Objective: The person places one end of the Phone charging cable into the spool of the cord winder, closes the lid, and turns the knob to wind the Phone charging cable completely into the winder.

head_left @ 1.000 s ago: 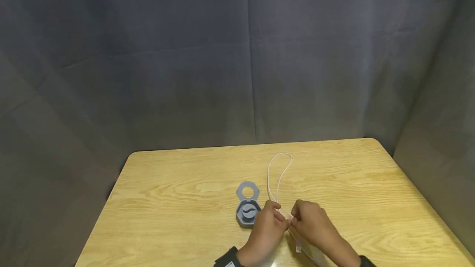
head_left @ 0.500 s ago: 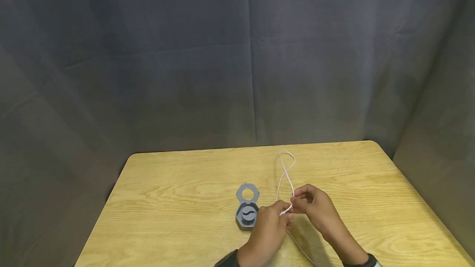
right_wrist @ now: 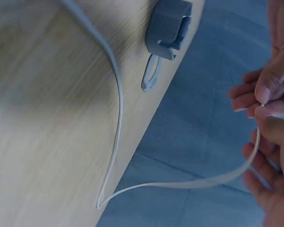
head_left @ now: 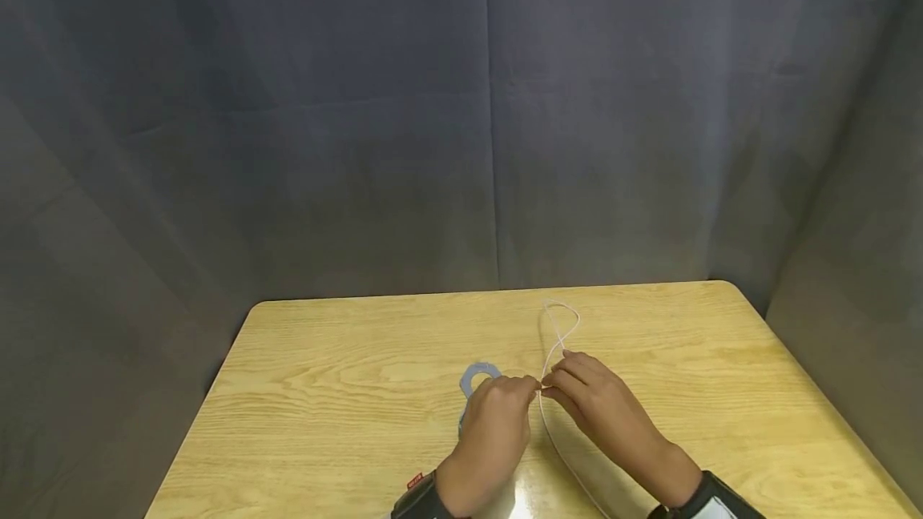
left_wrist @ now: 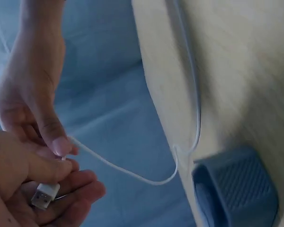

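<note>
A thin white USB cable (head_left: 563, 459) runs between both hands in the head view, its far part bent into a crossed loop. My left hand (head_left: 496, 419) pinches it just behind the USB plug (left_wrist: 45, 195), which lies over the curled fingers in the left wrist view. My right hand (head_left: 602, 407) pinches the cable between thumb and fingers right beside the left fingertips. From there the cable (right_wrist: 194, 183) sags and doubles back toward the tabletop in the right wrist view. The left hand covers most of a grey hexagonal case (right_wrist: 168, 26) in the head view.
The case's ring-shaped lid (head_left: 472, 375) lies folded out behind it on the wooden table (head_left: 346, 391). Grey curtains (head_left: 375, 142) hang behind and at both sides of the table.
My left hand has shifted left and away from me, over the case. My right hand first lifted apart, then came back to the left fingertips. The cable's far loop has become twisted across itself.
</note>
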Demonstrator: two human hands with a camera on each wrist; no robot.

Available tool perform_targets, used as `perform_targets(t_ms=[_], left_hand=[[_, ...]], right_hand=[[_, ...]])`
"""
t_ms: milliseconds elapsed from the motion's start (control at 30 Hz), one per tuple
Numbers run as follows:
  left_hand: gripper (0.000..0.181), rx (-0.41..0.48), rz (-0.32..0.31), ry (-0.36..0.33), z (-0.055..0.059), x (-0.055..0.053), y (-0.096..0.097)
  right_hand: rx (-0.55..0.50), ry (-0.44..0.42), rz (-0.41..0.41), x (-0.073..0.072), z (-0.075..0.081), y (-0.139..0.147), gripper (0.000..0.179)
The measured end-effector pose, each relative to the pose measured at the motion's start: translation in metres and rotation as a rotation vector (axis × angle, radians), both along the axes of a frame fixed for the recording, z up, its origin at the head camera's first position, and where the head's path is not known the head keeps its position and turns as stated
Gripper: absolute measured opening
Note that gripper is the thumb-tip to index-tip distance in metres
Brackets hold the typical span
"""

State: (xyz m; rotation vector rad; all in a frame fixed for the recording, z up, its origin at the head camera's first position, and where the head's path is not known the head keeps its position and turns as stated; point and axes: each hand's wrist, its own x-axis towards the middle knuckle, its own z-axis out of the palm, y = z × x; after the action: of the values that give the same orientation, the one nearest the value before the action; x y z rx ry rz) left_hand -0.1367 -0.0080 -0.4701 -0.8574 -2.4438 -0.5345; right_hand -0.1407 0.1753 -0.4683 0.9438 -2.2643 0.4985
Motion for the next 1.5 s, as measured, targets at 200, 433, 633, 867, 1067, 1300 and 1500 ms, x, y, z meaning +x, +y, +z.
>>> perform_targets(t_ms=[200,433,633,867,1067,1300,1500], left_hand=[[0.021,-0.254,0.101,0.177,0.001,-0.001,-0.001],[0.025,-0.409,0.107,0.233,0.006,0.002,-0.002],[0.025,-0.270,0.048,0.111,0.013,-0.004,-0.012],[0.027,-0.153,-0.013,-0.004,0.017,-0.013,-0.029],[0.033,-0.042,0.010,-0.029,0.017,-0.018,-0.051],[0.047,0.010,0.078,-0.035,0.013,-0.019,-0.083],[0.040,0.022,0.134,-0.012,0.013,-0.023,-0.104]], right_hand=[[0.077,-0.035,0.014,-0.009,-0.002,-0.007,0.023],[0.082,-0.001,0.050,-0.011,0.001,-0.011,0.018],[0.151,0.096,0.008,-0.017,0.006,-0.003,0.027],[0.170,0.095,-0.061,-0.027,0.010,0.017,0.031],[0.128,0.080,-0.081,-0.032,0.011,0.027,0.037],[0.119,0.049,-0.108,-0.033,0.014,0.035,0.040],[0.088,0.035,-0.136,-0.033,0.017,0.045,0.039]])
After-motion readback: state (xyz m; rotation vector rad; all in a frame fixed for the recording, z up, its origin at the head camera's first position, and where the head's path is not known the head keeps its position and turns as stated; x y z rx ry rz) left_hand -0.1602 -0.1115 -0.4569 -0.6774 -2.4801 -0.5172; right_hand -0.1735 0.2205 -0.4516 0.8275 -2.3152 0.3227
